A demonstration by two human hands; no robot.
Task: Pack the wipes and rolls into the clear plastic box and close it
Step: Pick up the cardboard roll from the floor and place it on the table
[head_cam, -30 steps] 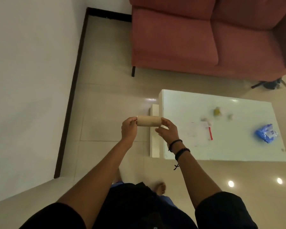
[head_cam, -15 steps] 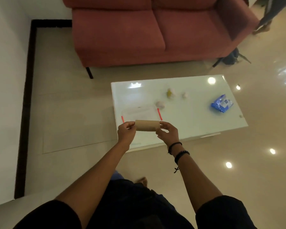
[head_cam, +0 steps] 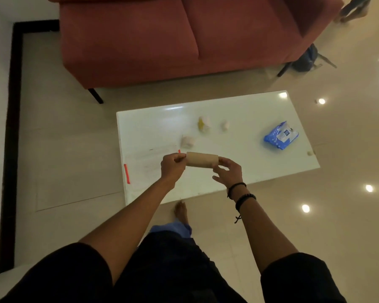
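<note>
Currently, a cardboard roll (head_cam: 202,159) is being carried level above the desk (head_cam: 239,169), pinched at its ends by both hands.
The left hand (head_cam: 172,167) and right hand (head_cam: 228,172) are each being closed on one end; the roll is best lowered lengthwise into the clear plastic box (head_cam: 149,165) lying directly beneath, its walls being hard to see, while the wipes pack (head_cam: 280,137) is lying well apart to the right.

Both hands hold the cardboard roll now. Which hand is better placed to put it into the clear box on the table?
Probably the left hand. The clear box, with red clips, lies on the table directly beneath it, while the right hand holds the cardboard roll at the end farther from the box.
</note>
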